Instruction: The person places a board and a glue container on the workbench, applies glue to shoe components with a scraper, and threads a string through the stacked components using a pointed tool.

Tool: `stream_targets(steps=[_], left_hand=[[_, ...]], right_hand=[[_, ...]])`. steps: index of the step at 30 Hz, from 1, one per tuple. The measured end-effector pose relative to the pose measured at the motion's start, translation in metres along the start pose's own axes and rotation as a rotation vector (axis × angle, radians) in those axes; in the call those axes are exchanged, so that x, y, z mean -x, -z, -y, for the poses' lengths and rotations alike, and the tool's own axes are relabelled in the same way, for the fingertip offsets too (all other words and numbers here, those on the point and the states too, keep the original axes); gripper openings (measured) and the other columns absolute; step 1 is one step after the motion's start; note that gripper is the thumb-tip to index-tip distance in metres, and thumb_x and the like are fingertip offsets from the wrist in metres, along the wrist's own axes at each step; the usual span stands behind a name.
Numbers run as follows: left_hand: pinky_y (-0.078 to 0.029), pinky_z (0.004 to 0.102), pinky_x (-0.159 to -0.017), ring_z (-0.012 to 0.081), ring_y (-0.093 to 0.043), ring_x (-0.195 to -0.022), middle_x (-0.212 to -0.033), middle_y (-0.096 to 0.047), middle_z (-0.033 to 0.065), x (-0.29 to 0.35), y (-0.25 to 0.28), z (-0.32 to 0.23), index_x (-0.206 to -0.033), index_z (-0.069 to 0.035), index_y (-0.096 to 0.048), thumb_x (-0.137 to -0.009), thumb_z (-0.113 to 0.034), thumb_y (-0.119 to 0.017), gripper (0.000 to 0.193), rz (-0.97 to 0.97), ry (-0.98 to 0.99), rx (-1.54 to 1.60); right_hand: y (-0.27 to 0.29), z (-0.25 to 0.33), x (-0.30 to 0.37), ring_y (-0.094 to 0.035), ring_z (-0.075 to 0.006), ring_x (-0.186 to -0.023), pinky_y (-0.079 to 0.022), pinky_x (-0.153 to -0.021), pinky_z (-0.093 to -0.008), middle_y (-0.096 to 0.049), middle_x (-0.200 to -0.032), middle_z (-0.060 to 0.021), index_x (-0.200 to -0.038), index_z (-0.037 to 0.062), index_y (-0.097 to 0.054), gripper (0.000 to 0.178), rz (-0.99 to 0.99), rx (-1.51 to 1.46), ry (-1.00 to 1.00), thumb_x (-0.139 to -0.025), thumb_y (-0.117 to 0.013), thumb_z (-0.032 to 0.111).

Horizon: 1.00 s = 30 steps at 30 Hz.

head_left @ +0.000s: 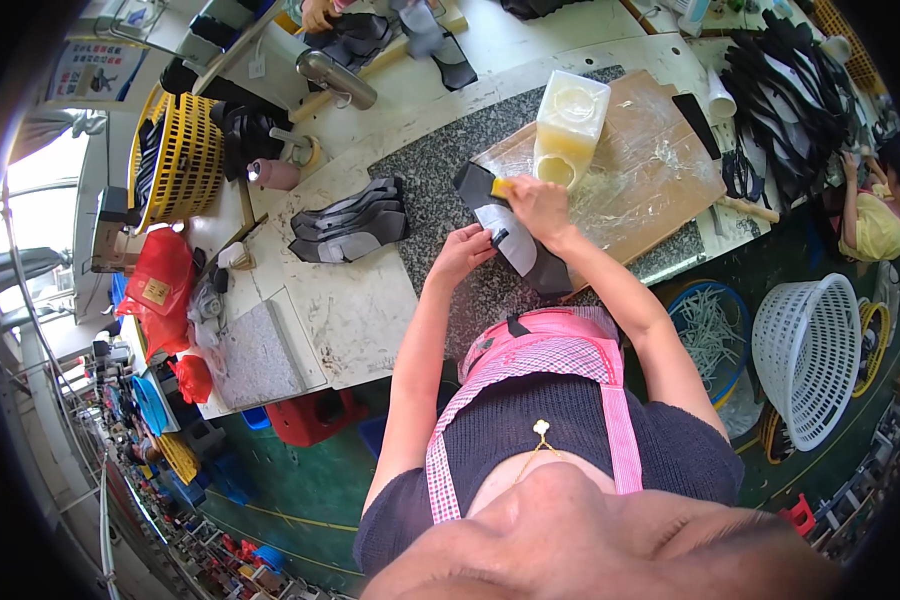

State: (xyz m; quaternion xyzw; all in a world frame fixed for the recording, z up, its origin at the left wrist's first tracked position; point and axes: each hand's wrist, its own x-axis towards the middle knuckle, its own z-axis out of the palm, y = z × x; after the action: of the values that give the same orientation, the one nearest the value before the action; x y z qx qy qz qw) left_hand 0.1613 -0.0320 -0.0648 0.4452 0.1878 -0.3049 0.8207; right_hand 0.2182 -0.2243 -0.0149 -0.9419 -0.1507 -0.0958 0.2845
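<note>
A long dark shoe-upper piece [532, 262] with a grey-white lining lies on the speckled stone slab [440, 175], its far end on the glue-smeared wooden board [660, 165]. My left hand [463, 252] presses on its near side with the fingertips. My right hand [540, 205] holds a small yellow sponge-like applicator [502, 188] against the piece's far end. Just beyond stands a translucent plastic tub of yellowish glue [568, 128], open at the top.
A stack of grey and black cut pieces [350, 222] lies to the left. A yellow basket [182, 160], red bags [160, 285] and a pink cup [275, 174] sit further left. A white basket [808, 355] stands right. Another person [870, 215] works at far right.
</note>
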Motion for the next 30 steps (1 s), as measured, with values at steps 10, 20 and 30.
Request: stream_targets(steps=[10,20,30], left_hand=[[-0.053,0.0237,-0.066,0.0094,-0.063,-0.078,-0.091,-0.066,0.0029,0.038,-0.030,0.001,-0.103,-0.001,-0.061,-0.087,-0.007,-0.060,0.017,-0.090,-0.259,-0.317],[-0.055,0.0277,-0.071,0.0125,-0.063,-0.081,-0.092,-0.064,0.0025,0.141,0.063,-0.008,-0.098,-0.008,-0.056,-0.092,-0.008,-0.053,0.006,-0.574,-0.695,0.330],[-0.056,0.0353,-0.065,0.0158,-0.060,-0.070,-0.083,-0.059,0.0050,0.114,0.219,-0.019,-0.094,-0.006,-0.054,-0.088,-0.007,-0.059,0.008,-0.942,-0.758,0.329]], right_hand=[[0.063,-0.023,0.078,-0.061,-0.0320,-0.063,-0.047,-0.054,-0.0434,-0.061,-0.077,-0.0081,-0.086,0.0106,-0.061,0.017,0.080,0.110,-0.138,-0.088,-0.055,0.027],[0.071,-0.029,0.079,-0.060,-0.0352,-0.063,-0.044,-0.054,-0.0444,-0.060,-0.074,-0.0127,-0.074,0.0043,-0.059,0.024,0.057,0.111,-0.116,-0.087,-0.058,0.025],[0.074,-0.030,0.054,-0.052,-0.0287,-0.049,-0.036,-0.047,-0.0392,-0.055,-0.064,-0.0121,-0.073,0.0011,-0.061,0.019,-0.077,-0.111,-0.108,-0.084,-0.064,0.017]])
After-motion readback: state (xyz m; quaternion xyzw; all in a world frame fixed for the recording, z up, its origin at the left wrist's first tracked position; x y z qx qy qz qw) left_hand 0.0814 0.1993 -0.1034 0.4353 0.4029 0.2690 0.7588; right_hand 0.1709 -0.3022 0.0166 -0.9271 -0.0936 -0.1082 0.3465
